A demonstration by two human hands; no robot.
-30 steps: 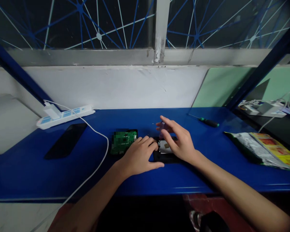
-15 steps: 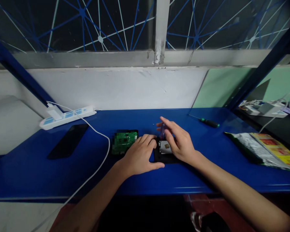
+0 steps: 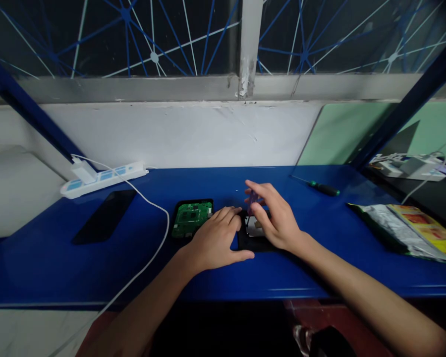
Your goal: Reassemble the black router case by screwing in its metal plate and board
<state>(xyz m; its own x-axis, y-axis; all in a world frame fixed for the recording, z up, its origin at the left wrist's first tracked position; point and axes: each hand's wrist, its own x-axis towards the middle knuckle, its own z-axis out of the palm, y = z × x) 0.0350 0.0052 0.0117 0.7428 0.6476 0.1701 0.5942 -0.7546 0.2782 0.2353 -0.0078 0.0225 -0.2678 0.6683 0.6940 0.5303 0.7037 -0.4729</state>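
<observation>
My right hand (image 3: 277,215) grips a small screwdriver (image 3: 253,197) by its translucent purple handle, fingers wrapped around it. Its shaft points down at the upper left of a silver metal plate (image 3: 254,229). That plate lies in a black plastic case part (image 3: 253,245), partly covered by both hands. My left hand (image 3: 217,238) rests palm down with thumb spread, its fingertips at the case part's left edge. Left of it, a green circuit board (image 3: 189,218) sits in another black shell, whose right side is partly behind my left hand.
A white cable (image 3: 162,238) crosses the blue table (image 3: 223,282) from a power strip (image 3: 107,179). Near it lies a black phone-like slab (image 3: 104,218). On the right are a green-and-black screwdriver (image 3: 323,188) and a shiny packet (image 3: 412,230). A tiny bright piece lies behind the hands.
My right hand and the purple screwdriver have shifted slightly, and its shaft now shows against the metal plate. My left hand stays on the case part.
</observation>
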